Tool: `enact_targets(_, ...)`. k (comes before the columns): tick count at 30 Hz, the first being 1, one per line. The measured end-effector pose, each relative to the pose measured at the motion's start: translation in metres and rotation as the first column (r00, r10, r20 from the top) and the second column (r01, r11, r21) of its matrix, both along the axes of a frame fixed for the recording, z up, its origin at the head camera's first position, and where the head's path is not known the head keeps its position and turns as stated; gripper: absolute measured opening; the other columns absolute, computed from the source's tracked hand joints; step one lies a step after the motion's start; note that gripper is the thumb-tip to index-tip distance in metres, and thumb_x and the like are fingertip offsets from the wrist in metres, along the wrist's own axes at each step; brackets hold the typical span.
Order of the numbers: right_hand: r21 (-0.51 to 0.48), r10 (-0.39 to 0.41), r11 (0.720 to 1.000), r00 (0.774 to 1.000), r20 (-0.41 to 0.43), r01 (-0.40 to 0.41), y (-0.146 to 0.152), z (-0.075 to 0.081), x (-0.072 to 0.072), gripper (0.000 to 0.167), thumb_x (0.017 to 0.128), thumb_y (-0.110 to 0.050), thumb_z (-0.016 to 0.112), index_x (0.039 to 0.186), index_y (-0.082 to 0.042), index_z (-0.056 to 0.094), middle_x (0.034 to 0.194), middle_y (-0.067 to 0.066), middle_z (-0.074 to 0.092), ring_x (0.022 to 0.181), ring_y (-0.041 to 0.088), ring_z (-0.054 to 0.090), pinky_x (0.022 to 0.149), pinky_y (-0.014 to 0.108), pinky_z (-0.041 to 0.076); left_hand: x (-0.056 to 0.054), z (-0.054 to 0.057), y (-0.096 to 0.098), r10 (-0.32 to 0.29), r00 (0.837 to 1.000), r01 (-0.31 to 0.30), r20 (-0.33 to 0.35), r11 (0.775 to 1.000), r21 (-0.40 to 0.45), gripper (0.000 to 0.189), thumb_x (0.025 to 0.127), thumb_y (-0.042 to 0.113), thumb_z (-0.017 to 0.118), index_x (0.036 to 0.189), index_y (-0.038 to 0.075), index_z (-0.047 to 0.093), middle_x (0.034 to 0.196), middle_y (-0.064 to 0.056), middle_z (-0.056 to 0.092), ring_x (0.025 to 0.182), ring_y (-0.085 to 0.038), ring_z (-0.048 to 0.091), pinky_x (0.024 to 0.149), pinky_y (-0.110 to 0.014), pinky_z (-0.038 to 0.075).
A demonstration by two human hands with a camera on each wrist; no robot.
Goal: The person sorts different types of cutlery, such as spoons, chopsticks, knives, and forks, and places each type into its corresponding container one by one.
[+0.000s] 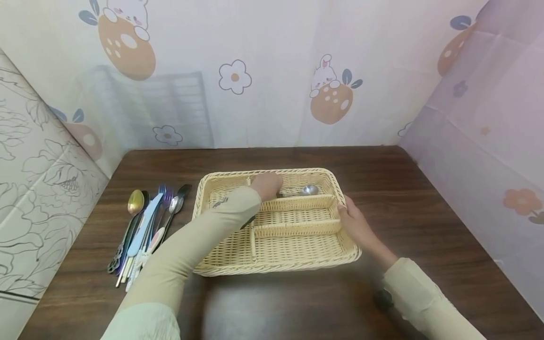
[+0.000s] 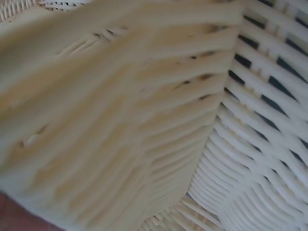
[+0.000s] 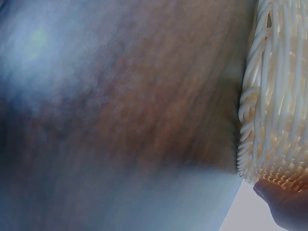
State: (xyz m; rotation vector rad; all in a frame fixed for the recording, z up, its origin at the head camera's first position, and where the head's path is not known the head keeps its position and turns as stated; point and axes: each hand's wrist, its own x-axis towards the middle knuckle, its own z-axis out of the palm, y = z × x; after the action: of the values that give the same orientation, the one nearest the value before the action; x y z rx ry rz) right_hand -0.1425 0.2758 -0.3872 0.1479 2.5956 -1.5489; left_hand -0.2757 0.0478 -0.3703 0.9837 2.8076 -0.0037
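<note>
A cream wicker basket (image 1: 297, 269) with several compartments sits in the middle of the table. My left hand (image 1: 267, 185) reaches into its back compartment and holds a spoon (image 1: 309, 190) by the handle, the shiny bowl pointing right. The fingers of that hand are mostly hidden behind its back. On the basket's right end, my right hand (image 1: 356, 224) grips the rim, thumb over the edge. The right wrist view shows part of this hand (image 3: 286, 207) against the weave. Woven wall (image 2: 178, 120) fills most of the left wrist view.
A pile of cutlery (image 1: 144, 231), with spoons, forks and a blue-handled piece, lies left of the basket on the dark wooden table (image 1: 408, 198). Patterned curtains (image 1: 272, 108) stand behind and at both sides. My left forearm crosses the basket's left compartment, where a dark piece (image 1: 248, 223) partly shows.
</note>
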Motion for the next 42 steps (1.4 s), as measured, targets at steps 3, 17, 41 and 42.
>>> enact_targets(3,0.0,0.008,1.0,1.0,0.006,-0.008,-0.002,0.0,-0.002,0.054,0.105,-0.025,0.023,0.152,-0.006,0.005,0.145,0.031,0.028,0.129,0.043,0.037,0.105,0.054,0.027,0.001,0.001,-0.003,0.014,1.0,-0.014,-0.005,1.0,0.004,0.039,0.091,0.005,0.061,0.059,0.014,0.04,0.051,0.004,0.036,0.052,-0.011,0.032,0.049,-0.026,0.033)
enact_targets(17,0.001,0.024,1.0,0.998,-0.05,-0.024,0.004,-0.002,-0.003,0.054,0.105,-0.025,0.024,0.151,-0.002,0.007,0.141,0.034,0.032,0.121,0.045,0.045,0.101,0.054,0.033,0.038,0.058,-0.071,-0.014,0.99,0.033,-0.141,0.99,0.135,0.005,0.09,0.009,0.062,0.087,0.009,0.066,0.085,-0.002,0.065,0.072,-0.017,0.058,0.061,-0.032,0.049)
enact_targets(41,0.041,0.045,0.998,0.999,0.006,-0.045,0.007,0.002,-0.003,0.058,0.104,-0.033,0.021,0.152,-0.006,0.003,0.138,0.035,0.035,0.117,0.045,0.049,0.098,0.055,0.037,0.066,-0.004,-0.25,0.401,0.916,-0.4,0.003,0.911,0.099,0.026,0.081,0.02,0.071,0.063,0.007,0.056,0.063,-0.007,0.056,0.058,-0.024,0.057,0.05,-0.046,0.047)
enact_targets(42,0.04,0.048,0.998,0.999,0.005,-0.048,0.007,0.002,-0.003,0.058,0.104,-0.033,0.021,0.152,-0.006,0.003,0.137,0.034,0.036,0.116,0.045,0.05,0.098,0.055,0.037,0.066,-0.006,-0.25,0.414,0.91,-0.412,0.005,0.906,0.099,0.023,0.08,0.02,0.072,0.067,0.006,0.059,0.067,-0.01,0.059,0.063,-0.028,0.06,0.051,-0.05,0.048)
